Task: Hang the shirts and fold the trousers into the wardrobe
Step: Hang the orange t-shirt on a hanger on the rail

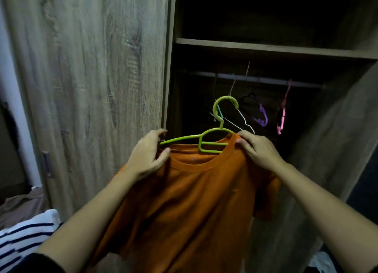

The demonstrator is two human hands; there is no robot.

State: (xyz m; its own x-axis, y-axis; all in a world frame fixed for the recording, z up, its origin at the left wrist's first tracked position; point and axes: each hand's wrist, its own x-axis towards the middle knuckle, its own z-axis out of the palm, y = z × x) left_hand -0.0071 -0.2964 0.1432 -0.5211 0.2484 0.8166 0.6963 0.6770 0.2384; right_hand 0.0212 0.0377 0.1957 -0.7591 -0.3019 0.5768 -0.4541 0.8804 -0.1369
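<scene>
The left hand and the right hand held up an orange shirt in front of the open wardrobe. A green hanger was partly in the neck hole of the shirt. Its right arm was tucked under the cloth. Its left arm was bare and stuck out over the collar.

The left fingers were curled round the tip of that bare arm, and the thumb pressed on the collar. The right fingers pinched the shirt at the shoulder, where the hanger went in.

The hook of the hanger pointed up and was not on the rail. The rail ran across the wardrobe under a shelf, above and behind the shirt. A purple hanger and a pink hanger hung near the right end of the rail. A thin white hanger hung just behind the green hook.

The door stood at the left edge of the wardrobe. A striped cloth lay low beside the door.
</scene>
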